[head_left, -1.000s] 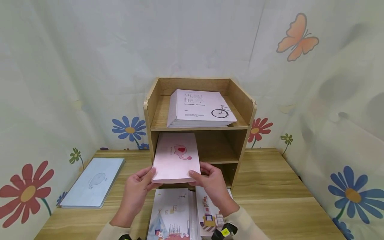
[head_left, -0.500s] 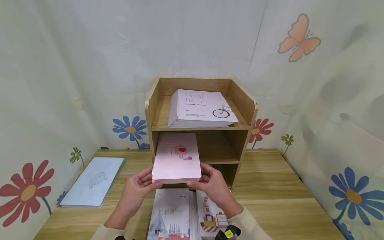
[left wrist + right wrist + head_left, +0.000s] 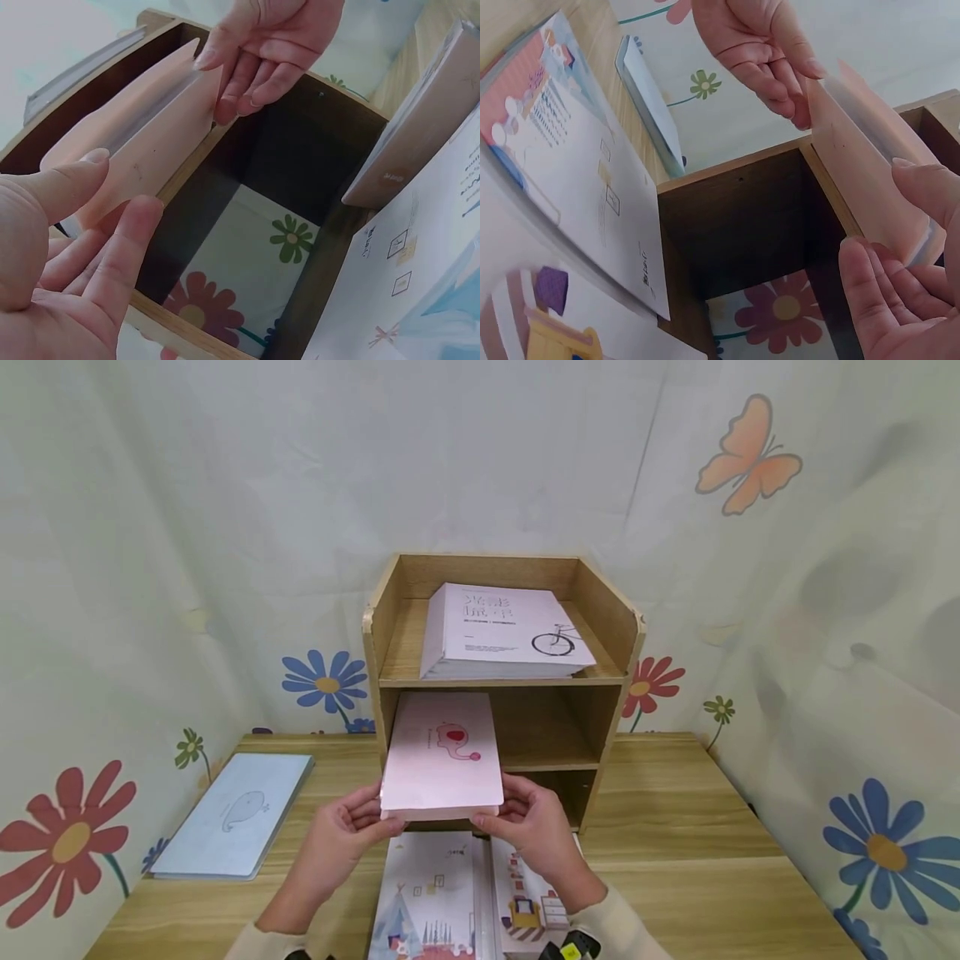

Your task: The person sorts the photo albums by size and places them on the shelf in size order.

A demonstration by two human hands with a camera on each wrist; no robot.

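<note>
A pink notebook with a red elephant on its cover lies partly inside the left side of the middle compartment, its near end sticking out. My left hand holds its near left corner, and my right hand holds the near right corner. Both thumbs sit at the near edge, with fingers below. From the left wrist view, the cover of the notebook stands slightly apart from the part under it. The wooden shelf carries a thick white book with a bicycle picture on top.
Two illustrated books, one with a tent and one with a yellow armchair, lie before the shelf. A pale blue whale notebook rests at the table's left. Flower-patterned curtain surrounds the table.
Both thumbs have slid off the top of the pink notebook's cover to its near edge. The cover's near end now sits slightly raised. The last half second shows almost no movement.
</note>
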